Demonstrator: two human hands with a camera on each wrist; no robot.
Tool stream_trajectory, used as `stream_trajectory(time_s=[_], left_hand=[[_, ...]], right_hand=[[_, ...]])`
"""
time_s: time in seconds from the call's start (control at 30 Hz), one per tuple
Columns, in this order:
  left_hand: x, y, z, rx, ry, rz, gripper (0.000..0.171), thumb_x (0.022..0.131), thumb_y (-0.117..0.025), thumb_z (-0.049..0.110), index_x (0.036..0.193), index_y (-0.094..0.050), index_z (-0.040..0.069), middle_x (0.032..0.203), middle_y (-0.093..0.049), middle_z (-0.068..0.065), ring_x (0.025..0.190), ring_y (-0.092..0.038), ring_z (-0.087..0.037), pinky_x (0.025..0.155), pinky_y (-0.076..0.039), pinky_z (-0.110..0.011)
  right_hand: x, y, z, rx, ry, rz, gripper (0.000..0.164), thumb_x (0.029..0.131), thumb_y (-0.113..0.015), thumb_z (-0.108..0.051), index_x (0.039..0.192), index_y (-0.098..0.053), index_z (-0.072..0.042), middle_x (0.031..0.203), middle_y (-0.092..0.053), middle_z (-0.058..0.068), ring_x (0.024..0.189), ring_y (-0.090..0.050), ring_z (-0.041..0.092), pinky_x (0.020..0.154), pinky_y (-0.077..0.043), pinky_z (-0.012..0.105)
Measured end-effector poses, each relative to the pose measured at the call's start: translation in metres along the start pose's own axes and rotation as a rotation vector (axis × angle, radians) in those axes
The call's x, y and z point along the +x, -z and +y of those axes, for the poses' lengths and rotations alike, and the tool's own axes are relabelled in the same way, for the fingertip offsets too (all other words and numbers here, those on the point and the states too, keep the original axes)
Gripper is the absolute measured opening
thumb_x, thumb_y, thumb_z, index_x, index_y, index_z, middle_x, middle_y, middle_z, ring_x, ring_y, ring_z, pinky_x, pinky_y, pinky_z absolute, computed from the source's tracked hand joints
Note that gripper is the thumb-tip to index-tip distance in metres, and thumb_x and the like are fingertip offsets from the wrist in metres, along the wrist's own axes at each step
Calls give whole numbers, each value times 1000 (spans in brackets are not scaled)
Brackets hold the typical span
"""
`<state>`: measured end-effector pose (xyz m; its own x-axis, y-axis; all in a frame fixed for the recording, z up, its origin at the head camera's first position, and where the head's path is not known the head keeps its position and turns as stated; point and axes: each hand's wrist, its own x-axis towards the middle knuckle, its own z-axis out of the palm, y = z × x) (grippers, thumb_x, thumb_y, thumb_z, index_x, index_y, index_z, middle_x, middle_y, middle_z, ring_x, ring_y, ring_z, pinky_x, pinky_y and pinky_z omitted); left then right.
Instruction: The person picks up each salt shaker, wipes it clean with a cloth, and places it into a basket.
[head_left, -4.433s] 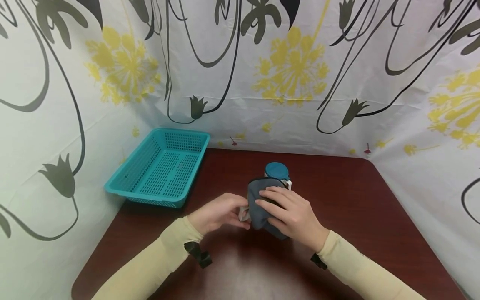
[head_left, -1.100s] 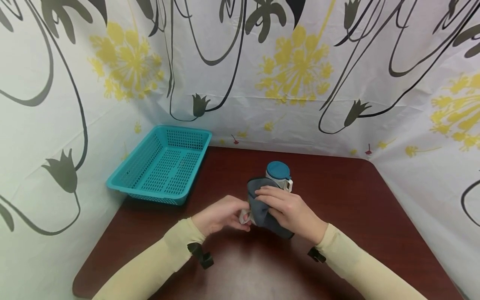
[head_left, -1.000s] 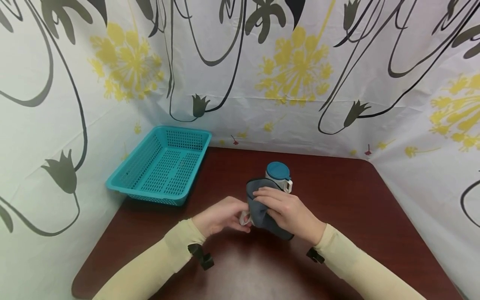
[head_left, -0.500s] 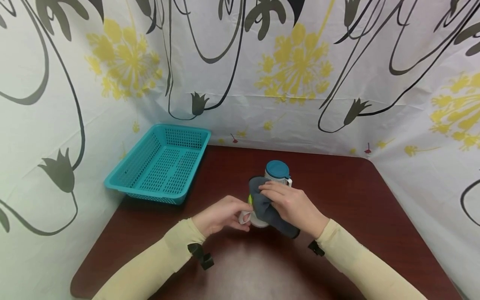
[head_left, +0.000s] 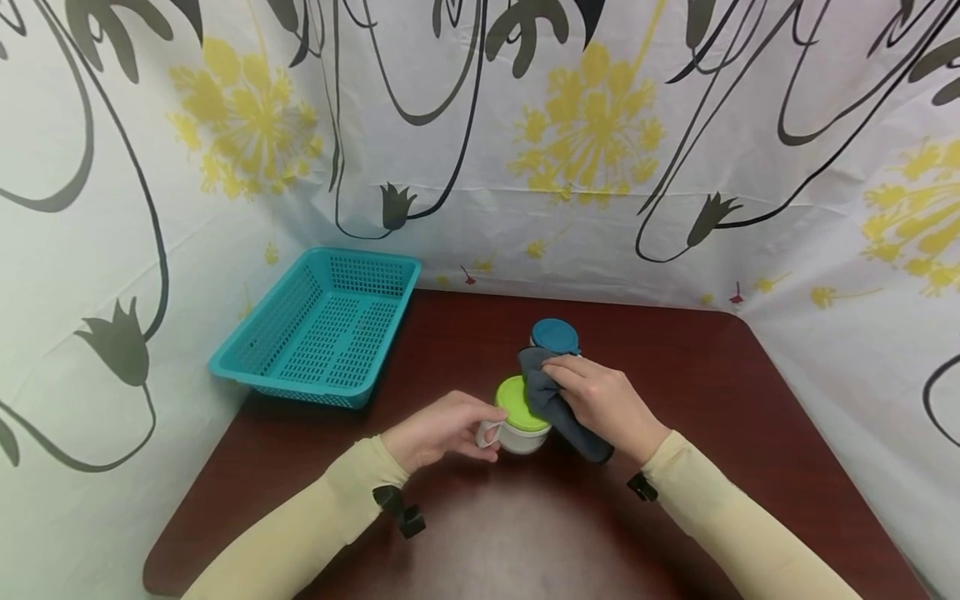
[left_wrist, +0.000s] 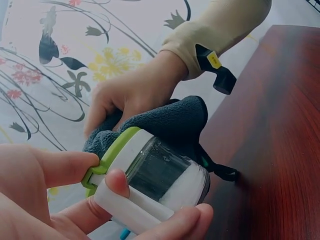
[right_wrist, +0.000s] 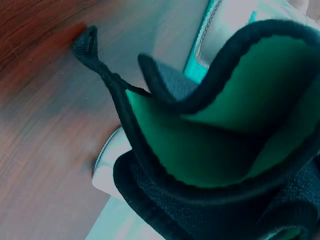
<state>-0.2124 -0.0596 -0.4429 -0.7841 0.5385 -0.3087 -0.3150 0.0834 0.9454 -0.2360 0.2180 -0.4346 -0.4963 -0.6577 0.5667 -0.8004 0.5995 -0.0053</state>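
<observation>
A seasoning jar [head_left: 521, 408] with a green lid and white side handle stands on the table. Its clear wall shows white grains inside in the left wrist view. My left hand [head_left: 446, 429] grips the handle, its thumb at the lid's edge. Bunched in my right hand [head_left: 611, 408] is a dark grey cloth [head_left: 558, 412] with black edging, touching the jar's right side. The cloth [right_wrist: 200, 145] fills much of the right wrist view, its inner face looking green; the right hand is out of sight there. A second jar [head_left: 555, 335] with a blue lid stands just behind, partly hidden by the cloth.
A turquoise plastic basket [head_left: 330, 333] sits at the table's back left. The dark red table [head_left: 675, 367] has rounded corners. Patterned white sheeting [head_left: 450, 167] hangs close behind and at both sides.
My right hand has drawn the cloth back to the right, uncovering the green lid and more of the jar. More of the blue-lidded jar's body is now covered. My left hand keeps its grip.
</observation>
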Motion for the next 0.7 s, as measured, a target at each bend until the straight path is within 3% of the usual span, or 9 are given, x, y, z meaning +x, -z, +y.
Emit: stream_trajectory(time_s=[0.43,0.7], left_hand=[[0,-3,0,-3,23,3,35,93,-71,27,86,-66,-7,72,-59,-12,78,-70,-34,81,-58,-48],[2,3,-1,-59,18,15,29,93,-68,24,86,-64,-4,75,-57,-12,79,-67,-32,84,-57,-48]], right_hand=[[10,-4,-18,90,81,-9,39,86,-74,0,124,-69,-9,132,-63,4,123,-60,19,88,-56,36],[9,-4,-30,166,139,-18,43,85,-72,3,126,-68,-9,136,-61,5,128,-56,20,94,-53,35]])
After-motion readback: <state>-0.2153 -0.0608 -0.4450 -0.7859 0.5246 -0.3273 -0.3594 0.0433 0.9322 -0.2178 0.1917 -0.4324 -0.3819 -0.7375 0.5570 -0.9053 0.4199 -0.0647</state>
